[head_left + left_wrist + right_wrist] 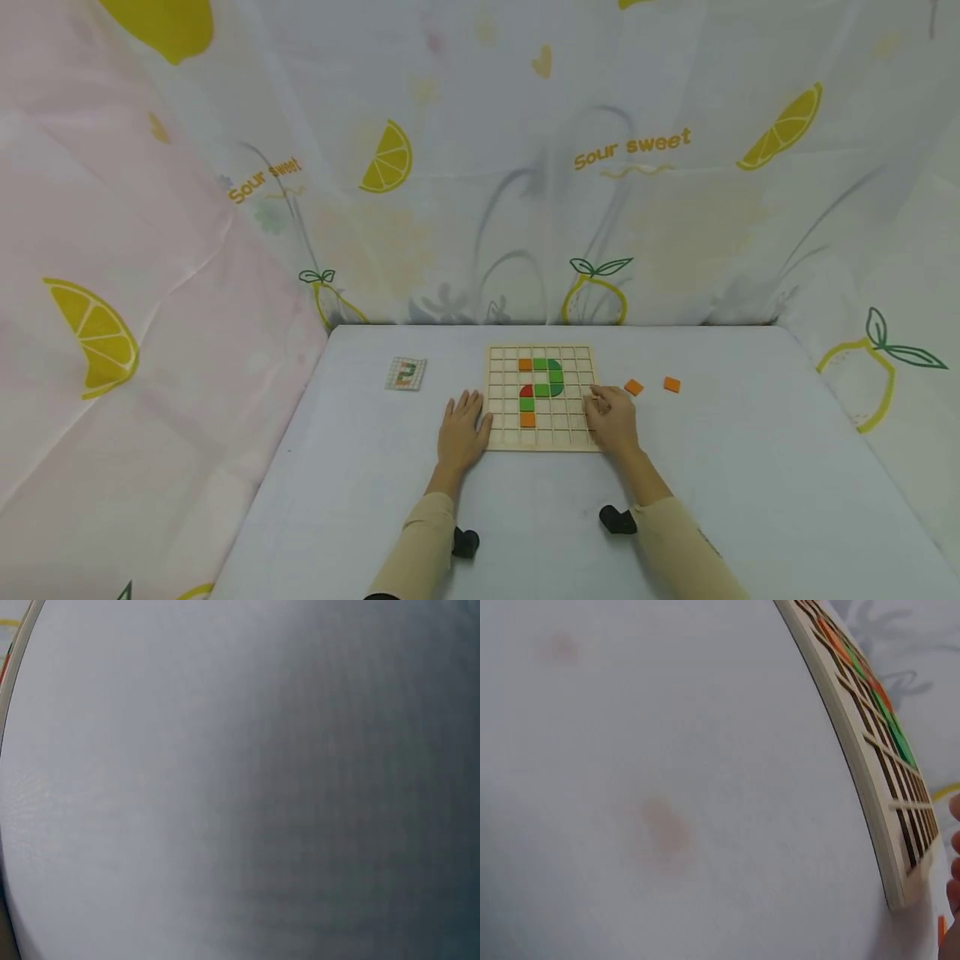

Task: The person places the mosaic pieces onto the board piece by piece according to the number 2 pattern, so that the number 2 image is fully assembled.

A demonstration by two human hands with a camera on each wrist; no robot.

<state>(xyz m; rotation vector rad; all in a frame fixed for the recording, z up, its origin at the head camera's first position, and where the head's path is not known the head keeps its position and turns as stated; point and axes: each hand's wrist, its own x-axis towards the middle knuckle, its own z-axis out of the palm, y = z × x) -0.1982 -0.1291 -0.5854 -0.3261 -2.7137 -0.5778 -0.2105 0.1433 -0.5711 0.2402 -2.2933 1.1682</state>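
Observation:
A pale wooden grid board (562, 421) lies on the white table. Several tiles form a hooked shape on it: an orange tile (525, 364) at the top, green tiles (557, 377) round the curve, a red tile (527, 391), and another orange tile (528, 420) at the bottom. My left hand (461, 432) lies palm down with straight fingers at the board's left edge. At the right edge, my right hand (615, 421) has loosely bent fingers, and no tile shows between them. Its curled fingers (954, 855) appear beside the board's corner in the right wrist view.
Two loose orange tiles (633, 387) (672, 384) lie right of the board. A small pattern card (406, 373) with a similar coloured figure lies to its left. Behind the table hangs a lemon-printed cloth (480, 208). The left wrist view shows mostly white tabletop (150, 750).

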